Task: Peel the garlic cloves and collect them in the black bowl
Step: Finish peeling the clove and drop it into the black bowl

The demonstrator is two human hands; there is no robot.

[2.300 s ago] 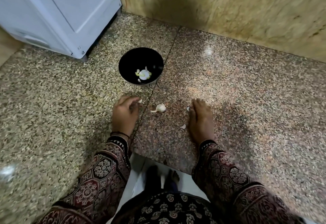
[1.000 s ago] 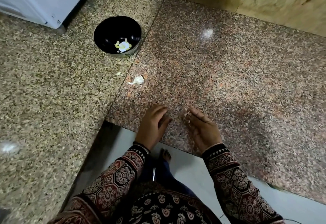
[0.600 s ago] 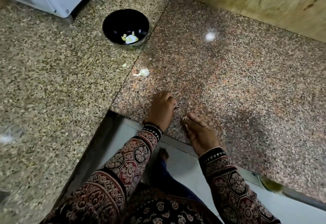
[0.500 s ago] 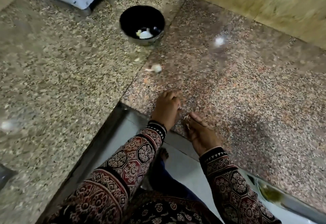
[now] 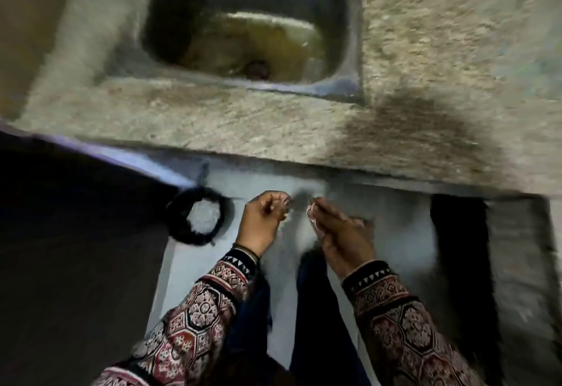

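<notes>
Pinching pale garlic skin (image 5: 310, 214) in right hand (image 5: 343, 235), left hand (image 5: 261, 223) curled, grip too blurred to tell, at lower centre below the steel sink (image 5: 349, 83), probably for discarding scraps.

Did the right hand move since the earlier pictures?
Yes. The right hand has come off the counter, toward the person, past its front edge.
</notes>
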